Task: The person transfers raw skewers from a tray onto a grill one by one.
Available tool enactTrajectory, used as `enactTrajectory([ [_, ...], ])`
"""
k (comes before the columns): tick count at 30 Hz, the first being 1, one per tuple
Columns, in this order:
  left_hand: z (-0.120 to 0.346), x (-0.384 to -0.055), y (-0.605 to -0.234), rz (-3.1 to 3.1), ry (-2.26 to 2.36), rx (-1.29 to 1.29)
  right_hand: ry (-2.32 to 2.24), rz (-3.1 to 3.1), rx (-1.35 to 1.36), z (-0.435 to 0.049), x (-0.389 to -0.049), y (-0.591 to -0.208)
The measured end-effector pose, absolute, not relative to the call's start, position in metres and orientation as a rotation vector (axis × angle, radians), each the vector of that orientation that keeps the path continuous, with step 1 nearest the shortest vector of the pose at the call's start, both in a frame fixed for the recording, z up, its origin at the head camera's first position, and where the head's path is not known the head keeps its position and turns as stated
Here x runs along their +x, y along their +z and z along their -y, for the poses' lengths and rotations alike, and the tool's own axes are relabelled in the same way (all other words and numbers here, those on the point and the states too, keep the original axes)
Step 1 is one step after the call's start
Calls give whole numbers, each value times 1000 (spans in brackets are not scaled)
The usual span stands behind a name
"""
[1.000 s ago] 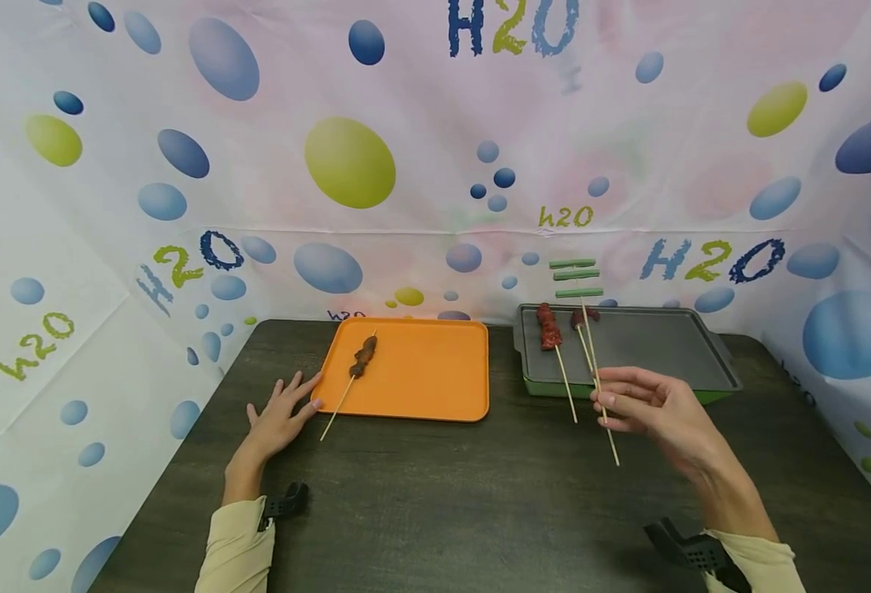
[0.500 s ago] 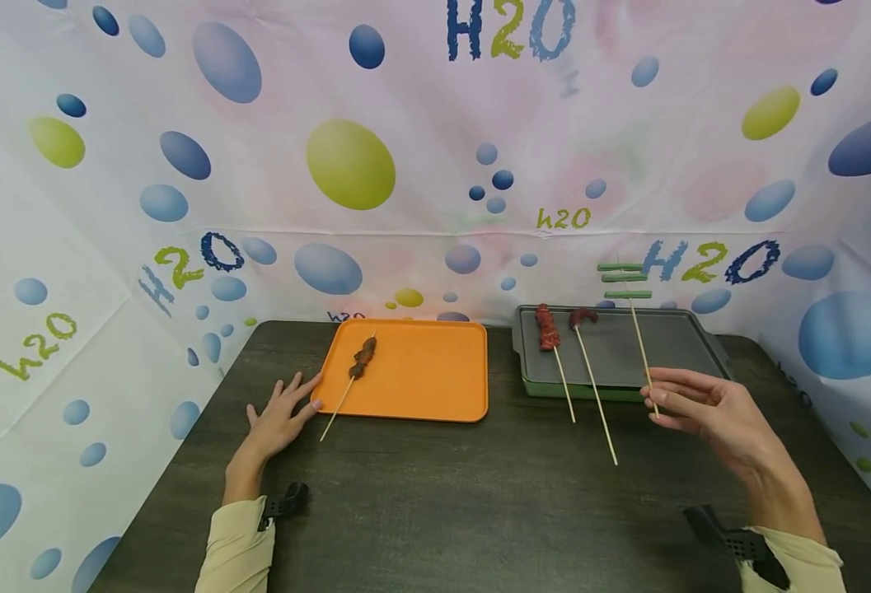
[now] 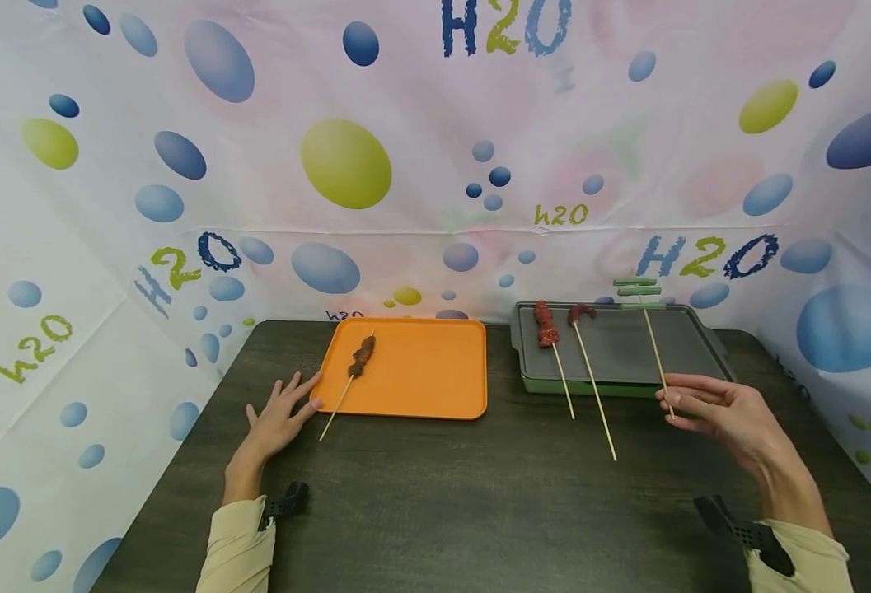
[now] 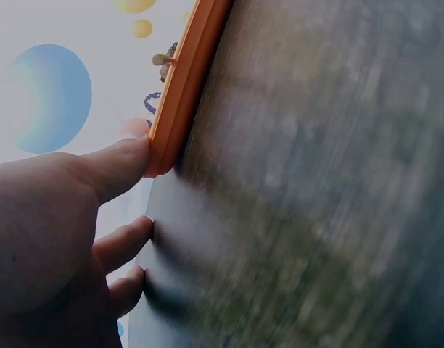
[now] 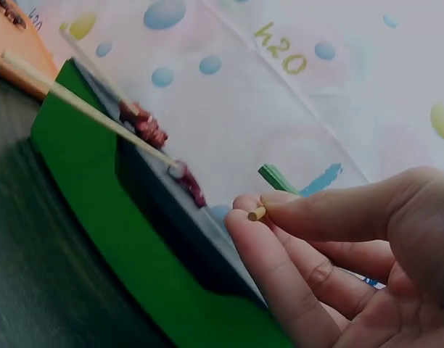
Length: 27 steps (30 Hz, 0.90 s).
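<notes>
Between thumb and fingers my right hand (image 3: 739,424) pinches the stick of a green vegetable skewer (image 3: 654,344). Its several green pieces hover over the far edge of a grey-topped green grill (image 3: 623,350). On the grill's left part lie a red meat skewer (image 3: 546,324) and a skewer with a curled reddish piece (image 3: 582,312); both sticks jut over the front edge. My left hand (image 3: 278,424) has its fingers spread, touching the left edge of an orange tray (image 3: 428,371). A brown meat skewer (image 3: 362,357) lies on that tray, its stick past the near rim.
A dark wooden table (image 3: 442,502) bears the tray at left and the grill at right. Behind it hangs a white curtain (image 3: 442,107) with coloured dots. Both wrists wear black straps.
My right hand has moved right with the green vegetable skewer, away from the curled-piece skewer, and lately lowered it slightly. The left hand has stayed at the tray.
</notes>
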<state>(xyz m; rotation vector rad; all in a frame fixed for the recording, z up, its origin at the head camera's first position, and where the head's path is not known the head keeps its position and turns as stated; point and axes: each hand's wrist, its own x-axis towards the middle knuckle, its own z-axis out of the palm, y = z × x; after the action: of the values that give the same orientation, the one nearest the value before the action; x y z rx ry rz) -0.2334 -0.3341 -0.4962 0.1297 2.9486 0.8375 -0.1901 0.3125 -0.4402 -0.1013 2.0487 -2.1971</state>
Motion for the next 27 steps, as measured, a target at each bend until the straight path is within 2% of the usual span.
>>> enactTrajectory([
  [27,332,-233,-494,-2939,842,130,-1918,-2226,45,-318,-195,-457],
])
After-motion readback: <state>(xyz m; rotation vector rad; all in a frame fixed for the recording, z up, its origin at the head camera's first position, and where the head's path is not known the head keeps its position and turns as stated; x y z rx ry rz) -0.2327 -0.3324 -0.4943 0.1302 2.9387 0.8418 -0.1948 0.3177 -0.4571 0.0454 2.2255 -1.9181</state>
